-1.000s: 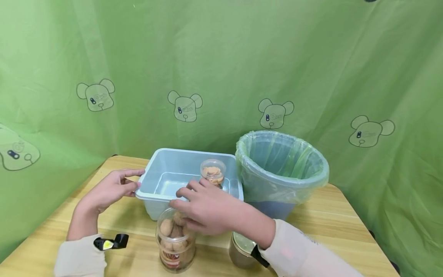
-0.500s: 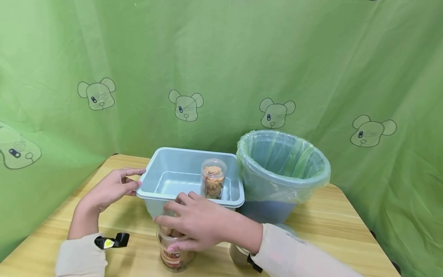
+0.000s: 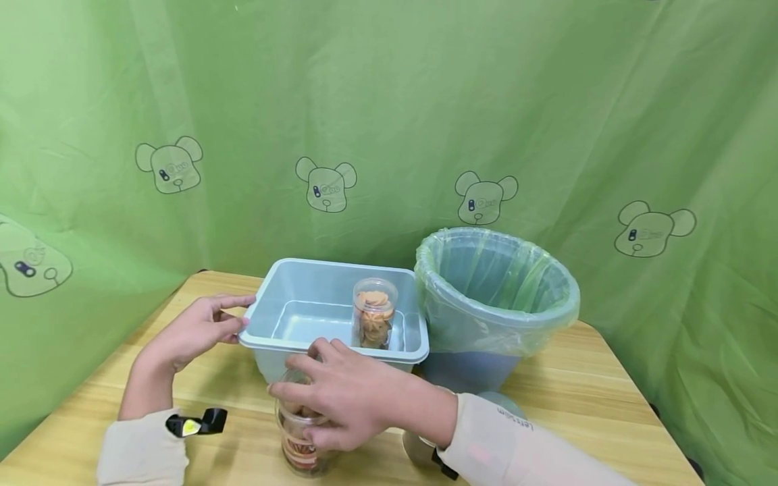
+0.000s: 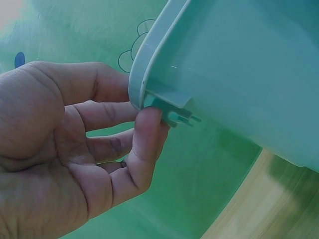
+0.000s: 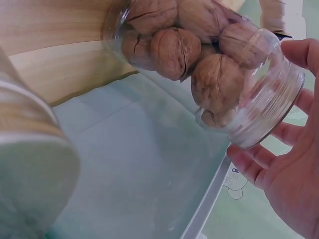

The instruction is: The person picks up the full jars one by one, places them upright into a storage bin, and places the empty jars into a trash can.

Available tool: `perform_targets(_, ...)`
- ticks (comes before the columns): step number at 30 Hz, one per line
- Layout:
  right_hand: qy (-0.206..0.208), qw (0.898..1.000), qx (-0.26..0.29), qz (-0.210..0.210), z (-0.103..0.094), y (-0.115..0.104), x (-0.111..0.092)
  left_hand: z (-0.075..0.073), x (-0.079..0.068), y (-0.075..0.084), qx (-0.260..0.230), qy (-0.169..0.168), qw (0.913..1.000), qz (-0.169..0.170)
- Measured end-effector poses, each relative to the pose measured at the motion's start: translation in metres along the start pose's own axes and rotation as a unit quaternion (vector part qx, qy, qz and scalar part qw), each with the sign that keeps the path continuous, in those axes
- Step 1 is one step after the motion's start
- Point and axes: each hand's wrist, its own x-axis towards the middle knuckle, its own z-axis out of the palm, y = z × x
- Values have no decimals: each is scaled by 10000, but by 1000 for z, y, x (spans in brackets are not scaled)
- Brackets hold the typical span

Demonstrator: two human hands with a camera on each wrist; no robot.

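My left hand (image 3: 194, 331) pinches the left rim of a light blue plastic basin (image 3: 304, 266). In the left wrist view, its thumb and fingers (image 4: 146, 134) meet at the rim's corner. A clear jar of walnuts (image 5: 214, 79) stands upright on the table in front of the basin. My right hand (image 3: 346, 398) grips this jar near its top from above, with the fingers spread around the lid end. Inside the basin, at the right, a clear jar of cookies (image 3: 375, 320) stands upright.
A blue bin (image 3: 468, 368) with a green-tinted plastic liner (image 3: 486, 331) stands right of the basin. Another lidded jar (image 3: 417, 451) is partly hidden under my right wrist. Behind the wooden table (image 3: 583, 405) hangs a green curtain (image 3: 389, 101).
My right hand has come down and slightly left from above the walnut jar onto its upper part. The cookie jar now shows more fully. My left hand has stayed on the rim.
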Motion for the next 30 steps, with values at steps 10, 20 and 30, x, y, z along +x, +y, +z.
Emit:
perform_targets(10,7,9993,329,203,-1,-2,-1,1,-1,1,-11,-1,10000,-12)
perform_targets(20,-54,9981,529,327,-2,-4,-2,1,0,0,0,-10,10000,-51)
perform_targets(30,-213,9975,631,217,-6,-3,-1,0,0,0,48,-30,10000,-14)
